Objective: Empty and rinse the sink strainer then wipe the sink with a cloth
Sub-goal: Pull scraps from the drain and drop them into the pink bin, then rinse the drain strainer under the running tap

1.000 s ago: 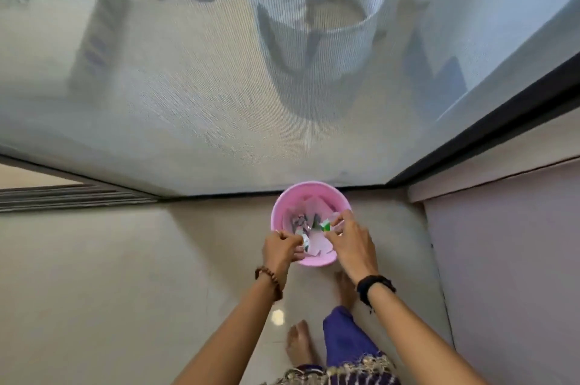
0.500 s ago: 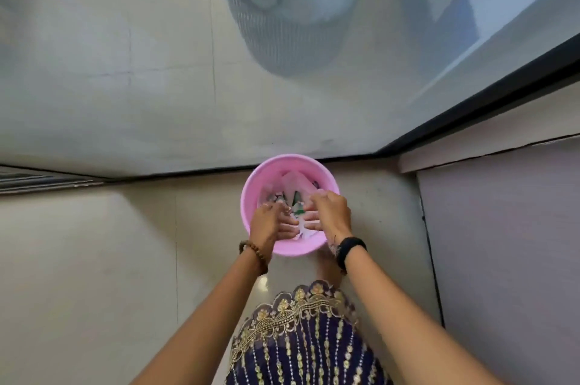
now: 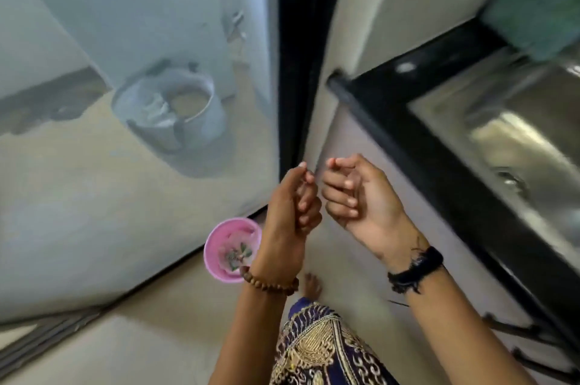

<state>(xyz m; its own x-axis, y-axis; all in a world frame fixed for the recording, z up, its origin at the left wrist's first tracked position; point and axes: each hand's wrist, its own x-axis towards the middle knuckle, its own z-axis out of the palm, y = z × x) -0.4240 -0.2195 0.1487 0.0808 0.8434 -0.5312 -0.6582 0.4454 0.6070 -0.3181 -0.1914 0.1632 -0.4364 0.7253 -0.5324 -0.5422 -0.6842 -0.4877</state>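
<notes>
Hands have come up out of the pink bin (image 3: 232, 248), where both were buried half a sec ago; the person now stands, w/ view swung toward the sink (image 3: 514, 139). Left hand (image 3: 290, 212) is raised, fingers curled loosely in toward the palm; right hand (image 3: 361, 193) sits just beside it, fingers likewise curled. Neither visibly grips anything, though a small item tucked inside a curl can't be ruled out. Bin rests on the floor below and left of the left wrist, w/ scraps inside, so the emptying step looks done & rinsing probably comes next. Sink lies up and to the right of the right hand, set in a dark counter (image 3: 417, 146).

Strainer itself isn't identifiable: a blurred drain spot (image 3: 510, 179) shows in the basin, too smeared to say whether it's seated there. Green blur (image 3: 533, 7), maybe a cloth, is cut off at the top right corner. Tap isn't in view.
</notes>
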